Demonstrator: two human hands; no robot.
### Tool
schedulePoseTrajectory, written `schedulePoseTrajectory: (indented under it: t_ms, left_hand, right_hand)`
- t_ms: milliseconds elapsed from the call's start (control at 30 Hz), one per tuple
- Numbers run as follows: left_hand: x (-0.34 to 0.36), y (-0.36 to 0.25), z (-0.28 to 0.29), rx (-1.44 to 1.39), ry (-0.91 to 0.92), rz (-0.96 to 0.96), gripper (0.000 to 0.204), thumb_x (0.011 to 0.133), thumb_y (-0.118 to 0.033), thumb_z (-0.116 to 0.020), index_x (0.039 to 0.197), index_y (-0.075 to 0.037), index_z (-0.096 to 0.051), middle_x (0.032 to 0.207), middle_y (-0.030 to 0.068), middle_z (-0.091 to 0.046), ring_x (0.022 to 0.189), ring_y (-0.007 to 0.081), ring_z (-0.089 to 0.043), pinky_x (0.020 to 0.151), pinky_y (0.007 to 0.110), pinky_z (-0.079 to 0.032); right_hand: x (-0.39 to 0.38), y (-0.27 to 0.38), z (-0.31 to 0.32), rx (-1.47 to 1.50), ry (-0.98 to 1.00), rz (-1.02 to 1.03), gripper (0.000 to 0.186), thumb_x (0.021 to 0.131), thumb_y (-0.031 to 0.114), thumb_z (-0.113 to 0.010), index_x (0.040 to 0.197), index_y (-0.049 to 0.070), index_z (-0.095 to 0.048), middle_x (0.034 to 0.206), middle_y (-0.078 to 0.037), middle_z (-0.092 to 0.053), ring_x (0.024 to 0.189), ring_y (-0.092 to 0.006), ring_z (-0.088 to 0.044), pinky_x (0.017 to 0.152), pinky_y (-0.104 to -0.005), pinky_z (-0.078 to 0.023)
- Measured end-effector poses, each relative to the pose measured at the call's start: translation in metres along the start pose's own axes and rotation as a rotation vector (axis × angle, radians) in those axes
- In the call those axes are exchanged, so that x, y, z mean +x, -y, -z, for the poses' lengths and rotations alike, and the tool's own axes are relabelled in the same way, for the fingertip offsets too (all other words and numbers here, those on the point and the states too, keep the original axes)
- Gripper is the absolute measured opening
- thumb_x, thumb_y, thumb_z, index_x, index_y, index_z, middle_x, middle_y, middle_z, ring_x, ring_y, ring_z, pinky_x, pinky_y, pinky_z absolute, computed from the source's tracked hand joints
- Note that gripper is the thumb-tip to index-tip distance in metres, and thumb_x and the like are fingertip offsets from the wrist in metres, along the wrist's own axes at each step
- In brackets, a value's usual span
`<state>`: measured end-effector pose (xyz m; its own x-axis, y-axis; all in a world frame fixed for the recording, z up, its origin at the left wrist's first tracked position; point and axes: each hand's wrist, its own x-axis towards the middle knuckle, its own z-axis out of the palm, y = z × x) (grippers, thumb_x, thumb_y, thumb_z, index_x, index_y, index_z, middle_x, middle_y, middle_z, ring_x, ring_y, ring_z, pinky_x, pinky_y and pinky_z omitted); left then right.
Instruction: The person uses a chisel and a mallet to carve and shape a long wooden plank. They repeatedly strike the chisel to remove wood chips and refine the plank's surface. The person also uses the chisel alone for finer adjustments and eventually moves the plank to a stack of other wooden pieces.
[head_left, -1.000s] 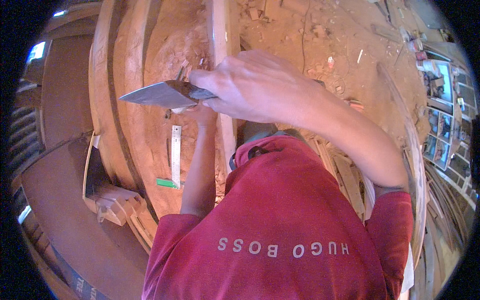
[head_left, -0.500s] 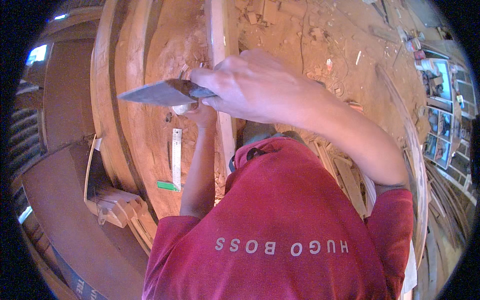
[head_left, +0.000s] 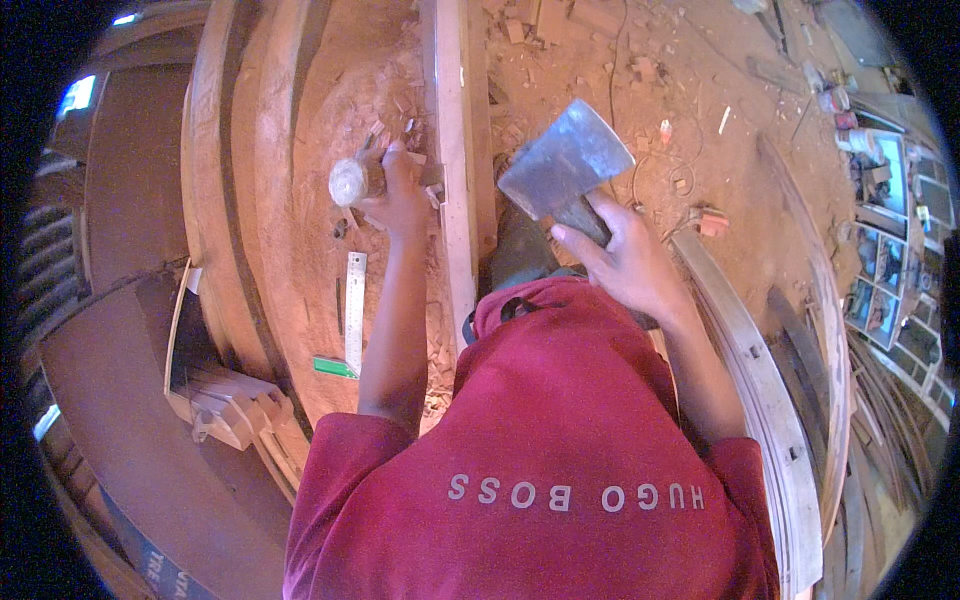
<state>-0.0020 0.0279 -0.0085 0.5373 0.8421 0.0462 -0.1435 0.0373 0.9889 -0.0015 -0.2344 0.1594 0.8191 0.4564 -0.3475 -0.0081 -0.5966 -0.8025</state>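
Observation:
My right hand grips the short handle of a hatchet, fingers wrapped round it below the head. Its broad grey metal blade is raised in front of my right side, to the right of a long wooden beam. On the beam's left side, my left hand is closed round a short wooden piece with a round, pale end. Its far side is hidden by my fingers. The hatchet and the wooden piece are well apart. A try square with a green stock lies on the dusty ground by my left forearm.
The long beam runs away from me between my arms. Curved timbers lie on the left, near stacked wood pieces. Wood chips litter the ground. Long planks and a framed rack are on the right.
My right hand has swung the hatchet from above my left hand across the beam to the right, turning the blade's flat face into view. My left hand keeps its hold on the wooden piece.

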Motion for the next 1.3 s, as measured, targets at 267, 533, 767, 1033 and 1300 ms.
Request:
schedulePoseTrajectory:
  t_ms: [267,533,767,1033,1300]
  left_hand:
    - [0.008,0.013,-0.004,-0.093,0.051,0.009,0.014,0.087,-0.009,-0.068,0.086,-0.009,-0.054,0.077,0.003,-0.059,0.058,0.011,-0.053,0.048,0.027,-0.042]
    - [0.006,-0.001,-0.02,-0.069,-0.013,-0.01,0.026,0.086,-0.008,-0.072,0.102,-0.002,-0.052,0.087,0.007,-0.062,0.071,0.0135,-0.059,0.06,0.029,-0.052]
    - [0.011,0.007,-0.03,-0.11,-0.147,0.047,0.046,0.086,-0.006,-0.071,0.118,-0.006,-0.038,0.093,0.0069,-0.058,0.073,0.015,-0.058,0.059,0.03,-0.056]
    - [0.01,0.013,-0.017,-0.028,0.041,-0.027,0.033,0.087,-0.004,-0.068,0.11,-0.005,-0.045,0.083,0.0049,-0.058,0.068,0.012,-0.056,0.055,0.031,-0.05]
    - [0.004,0.006,-0.027,-0.053,-0.079,0.018,0.043,0.087,-0.007,-0.07,0.117,-0.004,-0.039,0.088,0.0066,-0.059,0.068,0.0132,-0.056,0.054,0.028,-0.049]
  right_hand:
    - [-0.018,-0.037,-0.017,0.109,0.006,-0.134,0.039,0.093,0.031,-0.066,0.114,-0.001,-0.06,0.091,-0.022,-0.067,0.085,-0.0349,-0.068,0.077,-0.0419,-0.052]
    - [-0.019,-0.041,-0.019,0.127,-0.022,-0.132,0.039,0.092,0.032,-0.067,0.113,-0.001,-0.06,0.091,-0.023,-0.067,0.084,-0.0347,-0.068,0.076,-0.0418,-0.052]
    - [-0.021,-0.041,-0.021,0.107,0.0,-0.133,0.036,0.092,0.031,-0.067,0.108,-0.001,-0.06,0.088,-0.024,-0.066,0.082,-0.0379,-0.067,0.073,-0.0437,-0.051]
    - [-0.016,-0.032,-0.017,0.112,0.008,-0.059,0.038,0.093,0.029,-0.066,0.112,-0.002,-0.058,0.09,-0.025,-0.066,0.084,-0.0385,-0.068,0.075,-0.0437,-0.052]
    - [0.003,-0.008,-0.01,0.06,0.012,0.027,0.04,0.093,0.029,-0.066,0.117,-0.001,-0.058,0.092,-0.025,-0.067,0.085,-0.0393,-0.067,0.076,-0.0445,-0.052]
